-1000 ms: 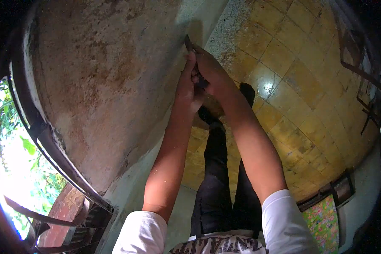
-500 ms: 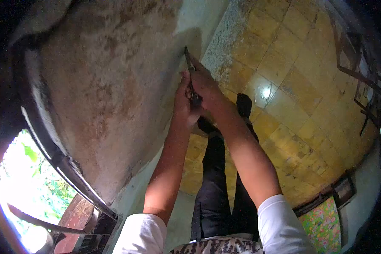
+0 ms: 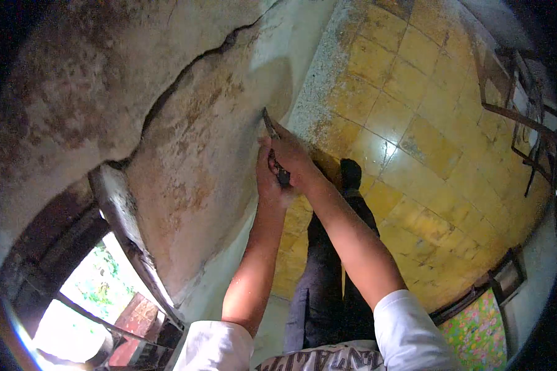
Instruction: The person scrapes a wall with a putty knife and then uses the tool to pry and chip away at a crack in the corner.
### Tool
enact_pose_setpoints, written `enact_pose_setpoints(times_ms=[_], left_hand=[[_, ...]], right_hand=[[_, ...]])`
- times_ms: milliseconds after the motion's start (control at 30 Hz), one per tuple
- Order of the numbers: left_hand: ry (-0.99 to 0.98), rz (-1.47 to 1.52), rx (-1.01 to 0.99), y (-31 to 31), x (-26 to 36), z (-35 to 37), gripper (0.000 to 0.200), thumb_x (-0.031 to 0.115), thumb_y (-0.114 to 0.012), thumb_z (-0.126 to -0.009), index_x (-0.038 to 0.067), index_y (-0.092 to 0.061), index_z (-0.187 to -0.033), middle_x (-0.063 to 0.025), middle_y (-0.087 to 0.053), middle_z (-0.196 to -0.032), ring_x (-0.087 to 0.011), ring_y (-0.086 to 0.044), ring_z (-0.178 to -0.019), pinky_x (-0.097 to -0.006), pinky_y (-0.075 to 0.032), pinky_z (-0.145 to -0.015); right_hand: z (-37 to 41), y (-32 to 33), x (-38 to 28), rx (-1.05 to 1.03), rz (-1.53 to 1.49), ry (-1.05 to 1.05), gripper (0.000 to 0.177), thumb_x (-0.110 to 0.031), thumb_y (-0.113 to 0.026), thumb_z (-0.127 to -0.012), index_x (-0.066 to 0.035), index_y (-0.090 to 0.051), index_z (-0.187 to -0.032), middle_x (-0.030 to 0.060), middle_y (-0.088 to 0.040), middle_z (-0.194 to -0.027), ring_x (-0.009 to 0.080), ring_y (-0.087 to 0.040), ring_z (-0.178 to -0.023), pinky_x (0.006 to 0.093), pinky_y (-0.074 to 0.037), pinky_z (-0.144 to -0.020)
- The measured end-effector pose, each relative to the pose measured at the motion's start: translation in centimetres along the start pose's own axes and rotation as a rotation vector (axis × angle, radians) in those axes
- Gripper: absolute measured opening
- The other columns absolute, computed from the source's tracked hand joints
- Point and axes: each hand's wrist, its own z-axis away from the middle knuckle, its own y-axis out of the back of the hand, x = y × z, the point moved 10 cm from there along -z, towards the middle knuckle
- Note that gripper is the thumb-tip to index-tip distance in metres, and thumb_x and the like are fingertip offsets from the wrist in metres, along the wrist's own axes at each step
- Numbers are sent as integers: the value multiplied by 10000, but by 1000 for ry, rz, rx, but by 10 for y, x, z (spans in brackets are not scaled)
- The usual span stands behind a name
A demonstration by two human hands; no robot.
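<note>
1. the tool point(image 3: 268, 125) runs lengthwise up and a little left from the hands, with its tip against the stained wall point(image 3: 192, 154).
2. it is dark, slim and flat (the handle is mostly hidden in the fists).
3. one tool, two hands: left hand point(image 3: 267, 182) and right hand point(image 3: 295, 159), each grip clenched around it, above the yellow tiled floor point(image 3: 408, 123).

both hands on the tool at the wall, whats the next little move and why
Probably push the scraper a short stroke along the wall. The left hand and right hand both grip its handle, and its blade tip lies against the stained, patchy plaster.
</note>
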Motion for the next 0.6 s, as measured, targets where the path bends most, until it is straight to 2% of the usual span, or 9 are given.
enact_pose_setpoints(times_ms=[33, 100, 200, 233, 300, 367, 400, 467, 600], left_hand=[[20, -45, 40, 2, -2, 2, 331, 418, -566, -970, 107, -621, -1070, -49, -674, -965, -196, -645, -889, -369, -527, -800], [49, -131, 116, 0, -2, 4, 354, 419, -638, -930, 110, -623, -1103, -39, -682, -968, -172, -659, -874, -347, -529, -806], [45, -252, 167, -8, 4, 10, 392, 409, -683, -890, 101, -618, -1124, -51, -677, -1028, -175, -653, -939, -353, -523, -834], [58, -243, 147, -14, 4, 5, 371, 399, -645, -915, 104, -609, -1138, -55, -672, -1039, -189, -647, -939, -366, -523, -832], [88, -220, 120, -26, 4, -1, 335, 379, -570, -966, 110, -590, -1164, -61, -662, -1062, -215, -637, -940, -393, -524, -829], [95, -193, 124, -35, 4, -10, 352, 384, -574, -963, 102, -588, -1173, -66, -661, -1074, -217, -635, -948, -397, -524, -830], [100, -182, 130, -40, 5, -14, 361, 387, -576, -961, 98, -586, -1177, -68, -660, -1079, -218, -634, -951, -399, -524, -830], [68, -240, 152, -60, 16, -17, 372, 393, -583, -956, 94, -589, -1178, -69, -661, -1070, -222, -632, -952, -404, -523, -829], [60, -382, 205, -62, 11, -38, 400, 406, -582, -953, 84, -587, -1192, -85, -659, -1079, -244, -629, -963, -415, -520, -851]], right_hand=[[2, 1, -6, 3, -16, -3, 555, -137, -556, -967, -173, -385, -1493, 17, -598, -776, 77, -507, -563, 247, -432, -474], [-2, 1, -19, 12, -78, 80, 546, -128, -542, -970, -167, -386, -1492, 27, -610, -824, 84, -520, -589, 250, -445, -492], [7, 2, -13, 21, -184, 44, 559, -107, -530, -967, -167, -373, -1501, 27, -613, -861, 90, -532, -629, 255, -461, -517], [5, 6, -25, 31, -223, 33, 568, -99, -528, -965, -169, -366, -1505, 24, -612, -868, 91, -535, -641, 258, -466, -526], [-9, 13, -39, 97, -55, 169, 551, -99, -512, -968, -159, -380, -1499, 22, -622, -896, 86, -545, -673, 262, -474, -541], [-19, 22, -34, 123, -6, 174, 542, -105, -513, -961, -142, -390, -1487, 88, -582, -1070, 180, -535, -877, 320, -463, -709], [-12, 24, -47, 119, -48, 118, 542, -111, -521, -953, -129, -393, -1479, 156, -537, -1231, 276, -521, -1065, 376, -447, -869], [-22, 26, -63, 112, -73, 136, 544, -116, -528, -944, -117, -397, -1472, 223, -487, -1396, 370, -500, -1260, 431, -429, -1032], [-35, 41, -74, 116, -40, 242, 569, -106, -533, -932, -122, -384, -1481, 219, -475, -1403, 361, -490, -1271, 426, -423, -1037]])
